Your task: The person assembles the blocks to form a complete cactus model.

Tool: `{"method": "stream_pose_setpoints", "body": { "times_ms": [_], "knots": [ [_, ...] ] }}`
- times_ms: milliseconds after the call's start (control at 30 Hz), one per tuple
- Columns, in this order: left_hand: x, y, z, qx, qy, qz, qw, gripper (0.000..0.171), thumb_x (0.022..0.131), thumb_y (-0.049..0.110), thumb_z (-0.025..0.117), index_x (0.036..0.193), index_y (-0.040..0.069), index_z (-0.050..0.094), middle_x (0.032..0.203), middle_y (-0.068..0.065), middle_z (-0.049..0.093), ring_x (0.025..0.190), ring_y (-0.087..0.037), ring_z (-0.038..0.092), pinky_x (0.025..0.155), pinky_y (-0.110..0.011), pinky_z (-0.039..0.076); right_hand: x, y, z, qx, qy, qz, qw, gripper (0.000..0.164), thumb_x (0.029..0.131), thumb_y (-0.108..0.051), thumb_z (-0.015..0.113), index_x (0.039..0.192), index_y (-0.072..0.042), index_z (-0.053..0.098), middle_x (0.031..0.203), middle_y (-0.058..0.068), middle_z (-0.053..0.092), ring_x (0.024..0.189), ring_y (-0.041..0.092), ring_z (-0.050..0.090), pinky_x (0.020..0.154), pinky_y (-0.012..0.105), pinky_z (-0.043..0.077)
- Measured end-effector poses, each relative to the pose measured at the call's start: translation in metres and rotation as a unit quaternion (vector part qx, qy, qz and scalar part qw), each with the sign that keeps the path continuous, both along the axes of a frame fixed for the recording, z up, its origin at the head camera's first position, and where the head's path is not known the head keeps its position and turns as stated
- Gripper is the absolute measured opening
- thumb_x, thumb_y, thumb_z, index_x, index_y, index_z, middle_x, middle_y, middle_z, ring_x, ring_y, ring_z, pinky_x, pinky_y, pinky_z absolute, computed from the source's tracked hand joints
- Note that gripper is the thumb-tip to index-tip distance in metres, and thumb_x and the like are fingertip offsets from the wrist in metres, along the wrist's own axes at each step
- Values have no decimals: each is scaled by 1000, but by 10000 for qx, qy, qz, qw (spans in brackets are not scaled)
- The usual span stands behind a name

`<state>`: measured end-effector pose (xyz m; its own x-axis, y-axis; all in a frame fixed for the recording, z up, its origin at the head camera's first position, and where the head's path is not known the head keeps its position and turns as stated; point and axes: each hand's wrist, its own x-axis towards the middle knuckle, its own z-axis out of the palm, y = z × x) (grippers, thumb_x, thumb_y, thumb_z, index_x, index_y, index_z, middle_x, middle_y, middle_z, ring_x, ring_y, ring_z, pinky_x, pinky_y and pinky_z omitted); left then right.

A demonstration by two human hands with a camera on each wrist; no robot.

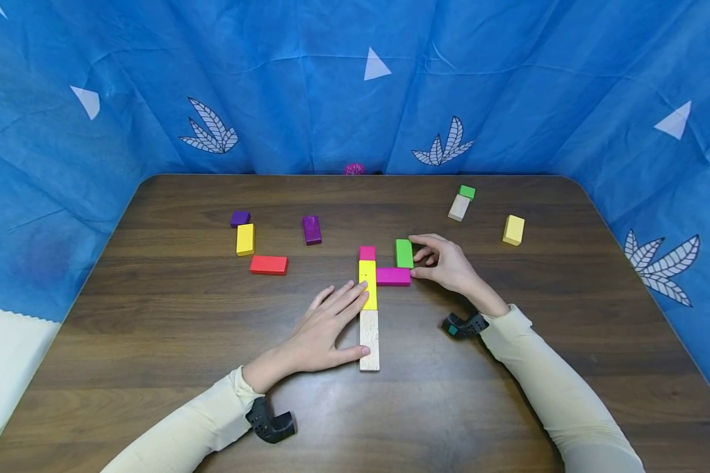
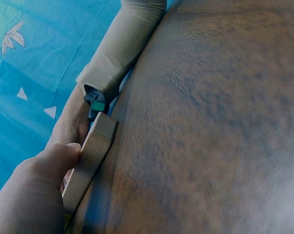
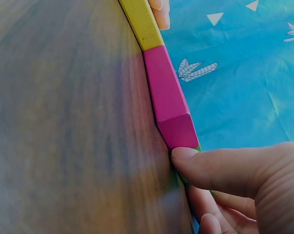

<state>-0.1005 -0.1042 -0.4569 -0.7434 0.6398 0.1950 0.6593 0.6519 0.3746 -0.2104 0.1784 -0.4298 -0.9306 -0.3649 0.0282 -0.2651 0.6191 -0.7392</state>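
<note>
My left hand (image 1: 325, 328) lies with fingers spread, its fingertips on the yellow block (image 1: 368, 299) and its thumb on the pale wooden block (image 1: 369, 348). In the left wrist view that thumb touches the long side of the wooden block (image 2: 86, 163). These two stand end to end, with a pink block (image 1: 367, 253) at the far end. A magenta block (image 1: 393, 277) juts right from the yellow one. My right hand (image 1: 446, 266) pinches the green block (image 1: 403, 253) beyond it, index finger at its far corner. The right thumb (image 3: 186, 155) touches the magenta block's end (image 3: 178, 131).
At the left lie a red block (image 1: 269, 265), a yellow block (image 1: 245, 240), a dark purple block (image 1: 240, 219) and a purple block (image 1: 311, 230). Far right are a small green block (image 1: 467, 192), a whitish block (image 1: 458, 207) and a pale yellow block (image 1: 513, 230). A blue curtain (image 1: 331, 98) hangs behind.
</note>
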Motion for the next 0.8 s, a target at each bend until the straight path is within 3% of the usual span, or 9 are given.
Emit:
{"method": "stream_pose_setpoints", "body": {
  "times_ms": [267, 400, 567, 667, 800],
  "knots": [
    [-1, 1, 0, 12, -26, -16, 10000, 88, 87, 58, 59, 154, 10, 30, 163, -2, 24, 150, -25, 22, 120, -53, 18, -5, 9, 2, -258, -130, 105, 9995, 64, 79, -3, 79, 137, 0, 54, 105, 17, 65, 84, 23, 64, 69, 18, 51],
    [-1, 1, -1, -25, -23, 3, 10000, 88, 86, 58, 60, 154, 10, 29, 163, -1, 24, 151, -24, 22, 120, -52, 17, -11, 26, 11, -472, 20, -57, 9989, 62, 81, -5, 78, 137, -1, 54, 108, 20, 68, 82, 14, 62, 67, 17, 49],
    [0, 1, -2, -18, 24, -1, 10000, 88, 87, 58, 59, 154, 10, 30, 163, -1, 24, 151, -24, 22, 120, -52, 17, -17, 56, 28, -533, 430, -760, 9948, 61, 83, -9, 77, 139, -4, 53, 127, 21, 60, 85, -1, 58, 68, 14, 44],
    [0, 1, -3, 17, 32, -10, 10000, 88, 87, 58, 59, 154, 10, 30, 163, -2, 24, 150, -25, 22, 120, -53, 18, -20, 76, 36, -471, 576, -1328, 9883, 62, 84, -13, 77, 141, -7, 52, 133, 18, 54, 96, 7, 59, 71, 11, 42],
    [0, 1, -3, 32, 43, -16, 10000, 88, 87, 57, 60, 154, 9, 30, 163, -2, 25, 150, -25, 23, 120, -53, 18, -22, 104, 39, -227, 482, -2137, 9754, 67, 86, -23, 76, 145, -11, 47, 141, 16, 46, 114, 27, 52, 69, 7, 41]
  ]
}}
